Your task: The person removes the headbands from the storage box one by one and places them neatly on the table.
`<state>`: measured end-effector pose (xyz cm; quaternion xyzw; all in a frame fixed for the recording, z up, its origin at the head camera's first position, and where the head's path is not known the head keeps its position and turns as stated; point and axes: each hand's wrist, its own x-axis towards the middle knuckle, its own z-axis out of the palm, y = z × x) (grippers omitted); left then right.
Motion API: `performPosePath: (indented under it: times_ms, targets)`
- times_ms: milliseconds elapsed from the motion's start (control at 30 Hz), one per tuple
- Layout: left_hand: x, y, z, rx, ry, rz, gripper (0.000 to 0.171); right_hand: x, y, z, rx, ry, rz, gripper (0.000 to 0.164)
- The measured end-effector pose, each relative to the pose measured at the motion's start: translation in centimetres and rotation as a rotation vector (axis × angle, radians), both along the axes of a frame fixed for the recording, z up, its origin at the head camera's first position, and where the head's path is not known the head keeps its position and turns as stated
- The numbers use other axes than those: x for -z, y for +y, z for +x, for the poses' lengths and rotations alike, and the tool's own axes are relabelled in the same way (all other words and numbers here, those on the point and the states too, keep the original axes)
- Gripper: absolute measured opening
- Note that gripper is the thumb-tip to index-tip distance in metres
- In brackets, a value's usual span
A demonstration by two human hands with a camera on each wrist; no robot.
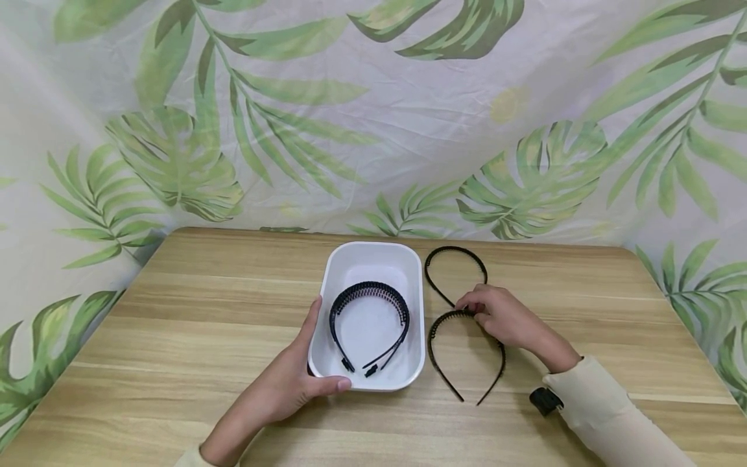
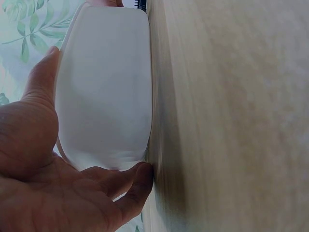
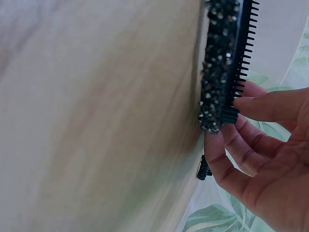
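My left hand (image 1: 292, 376) grips the near left corner of a white rectangular tub (image 1: 373, 261). Its thumb lies across the near wall, while the fingers run along the left side and under the edge in the left wrist view. Black toothed headbands (image 1: 371, 288) lie nested inside the tub. To the tub's right, my right hand (image 1: 502, 318) pinches the top of a thin black headband (image 1: 434, 327), whose ends point toward me. In the right wrist view this headband (image 3: 218, 63) shows a glittery outer face and comb teeth. Just beyond it lies another thin black headband (image 1: 456, 248).
Wood-grain table (image 1: 204, 305) extends on both sides of the tub. A leaf-patterned cloth (image 1: 408, 130) hangs behind the table's far edge. A black device (image 1: 545, 401) sits on the right sleeve cuff.
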<state>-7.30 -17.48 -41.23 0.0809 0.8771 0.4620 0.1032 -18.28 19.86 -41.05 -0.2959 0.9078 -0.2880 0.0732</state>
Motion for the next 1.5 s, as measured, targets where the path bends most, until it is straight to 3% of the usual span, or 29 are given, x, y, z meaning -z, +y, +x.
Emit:
performPosePath:
  times_ms: [1500]
  targets:
    - [0.0,0.0,0.0,-0.003,-0.002,-0.006,0.135,-1.2,-0.4,0.6,0.122,0.033,0.017,0.021]
